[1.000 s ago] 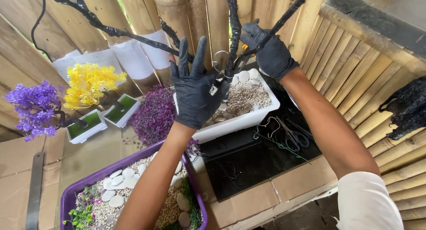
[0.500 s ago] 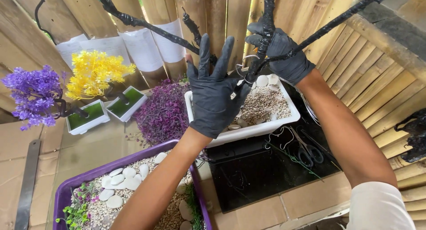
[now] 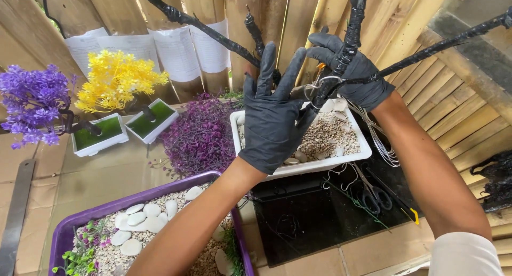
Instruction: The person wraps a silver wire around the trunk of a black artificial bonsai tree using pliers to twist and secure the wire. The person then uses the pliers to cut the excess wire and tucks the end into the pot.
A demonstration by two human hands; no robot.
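A wall of upright bamboo poles (image 3: pixel 250 20) fills the far side. In front of it, right of centre, a black-wrapped artificial tree frame (image 3: pixel 352 36) rises from a white rectangular planter filled with gravel (image 3: pixel 333 135), its branches reaching left and right. The planter stands on a black flat tray (image 3: pixel 309 222). At the near left lies a purple rectangular planter with white pebbles (image 3: pixel 69 228), and beyond it a mound of purple foliage (image 3: pixel 200 135). At the far left stand a small yellow tree (image 3: pixel 114 79) and a small violet tree (image 3: pixel 32 103), each in a small white pot. The black-gloved left hand (image 3: pixel 274 121) has its fingers spread, palm against the trunk's base. The black-gloved right hand (image 3: pixel 352 73) is curled around the trunk. Scissors (image 3: pixel 370 193) lie on the tray.
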